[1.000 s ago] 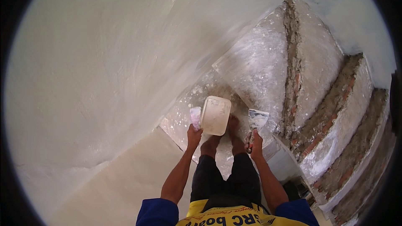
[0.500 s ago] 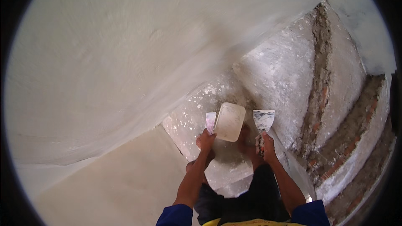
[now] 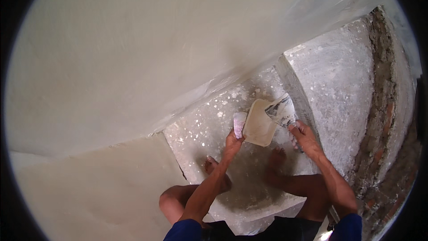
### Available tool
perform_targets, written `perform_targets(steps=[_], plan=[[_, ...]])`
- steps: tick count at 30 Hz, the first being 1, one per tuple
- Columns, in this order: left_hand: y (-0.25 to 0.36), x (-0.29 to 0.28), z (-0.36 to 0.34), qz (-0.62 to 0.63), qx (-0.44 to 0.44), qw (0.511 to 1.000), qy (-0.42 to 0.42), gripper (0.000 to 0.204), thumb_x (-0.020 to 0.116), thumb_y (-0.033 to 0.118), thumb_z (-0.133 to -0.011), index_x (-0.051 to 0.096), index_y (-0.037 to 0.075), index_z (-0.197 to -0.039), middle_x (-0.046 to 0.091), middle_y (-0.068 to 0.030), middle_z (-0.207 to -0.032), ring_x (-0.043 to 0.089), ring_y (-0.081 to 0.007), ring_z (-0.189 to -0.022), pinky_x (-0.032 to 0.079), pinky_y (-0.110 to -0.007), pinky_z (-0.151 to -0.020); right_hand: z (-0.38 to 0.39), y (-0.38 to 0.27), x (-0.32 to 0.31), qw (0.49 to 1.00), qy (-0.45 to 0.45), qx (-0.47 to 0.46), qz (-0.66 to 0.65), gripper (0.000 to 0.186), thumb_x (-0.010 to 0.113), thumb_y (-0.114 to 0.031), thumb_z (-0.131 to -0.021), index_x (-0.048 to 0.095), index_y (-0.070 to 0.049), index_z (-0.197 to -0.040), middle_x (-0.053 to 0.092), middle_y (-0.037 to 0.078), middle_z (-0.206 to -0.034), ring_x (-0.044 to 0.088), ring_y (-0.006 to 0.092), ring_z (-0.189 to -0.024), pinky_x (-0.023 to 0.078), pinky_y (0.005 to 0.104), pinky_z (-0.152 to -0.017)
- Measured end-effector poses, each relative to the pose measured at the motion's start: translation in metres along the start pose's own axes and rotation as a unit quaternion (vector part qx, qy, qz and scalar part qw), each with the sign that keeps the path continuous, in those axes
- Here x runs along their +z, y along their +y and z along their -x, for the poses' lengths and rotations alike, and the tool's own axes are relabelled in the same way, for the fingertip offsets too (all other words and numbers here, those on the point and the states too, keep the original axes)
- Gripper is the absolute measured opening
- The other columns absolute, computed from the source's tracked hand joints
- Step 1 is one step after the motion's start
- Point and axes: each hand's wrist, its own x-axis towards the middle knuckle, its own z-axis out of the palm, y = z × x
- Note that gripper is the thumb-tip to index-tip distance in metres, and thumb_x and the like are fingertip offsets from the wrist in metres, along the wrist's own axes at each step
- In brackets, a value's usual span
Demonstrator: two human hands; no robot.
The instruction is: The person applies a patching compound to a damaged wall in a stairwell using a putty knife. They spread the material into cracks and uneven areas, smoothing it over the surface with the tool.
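Observation:
My left hand holds a cream square plaster board together with a small pale pink scraper, both tilted up in front of me. My right hand grips a wide putty knife; its smeared blade lies against the board's upper right edge. Both hands are above a grey, plaster-spattered stair step, where my bare feet stand.
A smooth pale plastered wall fills the upper left. Rough concrete steps with exposed brick edges rise on the right. A lower smooth surface lies at lower left.
The view has swung and closed in on the step. My right hand has brought the putty knife from beside the board onto the board's edge. My knees now bend lower.

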Motion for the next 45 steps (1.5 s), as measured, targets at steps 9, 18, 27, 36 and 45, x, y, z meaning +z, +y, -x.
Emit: perform_targets(steps=[9, 18, 27, 36, 45], plan=[[-0.054, 0.032, -0.035, 0.000, 0.034, 0.998, 0.058, 0.026, 0.073, 0.008, -0.084, 0.059, 0.000, -0.104, 0.066, -0.0064, -0.088, 0.059, -0.0151, -0.079, 0.049, -0.033, -0.072, -0.059, 0.004, -0.007, 0.788, 0.054, -0.267, 0.552, 0.033, 0.070, -0.019, -0.085, 0.062, 0.003, -0.107, 0.068, 0.024, -0.086, 0.069, 0.0371, -0.082, 0.053, 0.0464, -0.070], [-0.086, 0.035, -0.052, 0.087, 0.135, 0.985, 0.064, 0.026, 0.073, 0.014, -0.088, 0.057, -0.001, -0.101, 0.061, -0.0062, -0.090, 0.055, -0.0148, -0.082, 0.046, -0.032, -0.074, -0.148, -0.014, 0.074, 0.518, -0.016, -0.193, 0.833, 0.019, 0.069, -0.013, -0.079, 0.076, -0.004, -0.095, 0.075, 0.015, -0.097, 0.073, 0.0278, -0.091, 0.058, 0.0390, -0.076], [-0.114, 0.058, -0.060, 0.024, 0.207, 0.964, 0.166, 0.024, 0.070, 0.012, -0.090, 0.056, -0.002, -0.103, 0.062, -0.0068, -0.086, 0.058, -0.0127, -0.065, 0.050, -0.030, -0.052, -0.214, 0.030, 0.116, 0.428, -0.014, -0.162, 0.889, 0.020, 0.073, -0.017, -0.076, 0.077, -0.009, -0.092, 0.074, 0.004, -0.085, 0.071, 0.0262, -0.069, 0.054, 0.0444, -0.043], [-0.097, 0.069, -0.050, 0.221, 0.123, 0.960, 0.117, 0.033, 0.067, 0.002, -0.089, 0.055, -0.004, -0.119, 0.062, -0.0085, -0.096, 0.063, -0.0158, -0.079, 0.056, -0.029, -0.062, -0.194, 0.045, 0.126, 0.523, -0.080, -0.151, 0.835, 0.022, 0.070, -0.018, -0.078, 0.077, -0.005, -0.095, 0.075, 0.013, -0.095, 0.073, 0.0294, -0.089, 0.059, 0.0409, -0.071], [-0.100, 0.063, -0.059, 0.142, 0.213, 0.960, 0.112, 0.031, 0.070, 0.005, -0.085, 0.053, -0.003, -0.110, 0.057, -0.0141, -0.100, 0.060, -0.0235, -0.090, 0.052, -0.036, -0.078, -0.178, 0.012, 0.099, 0.601, -0.068, -0.131, 0.786, 0.027, 0.075, -0.021, -0.075, 0.075, -0.004, -0.095, 0.075, 0.011, -0.082, 0.073, 0.0260, -0.077, 0.057, 0.0393, -0.069]])
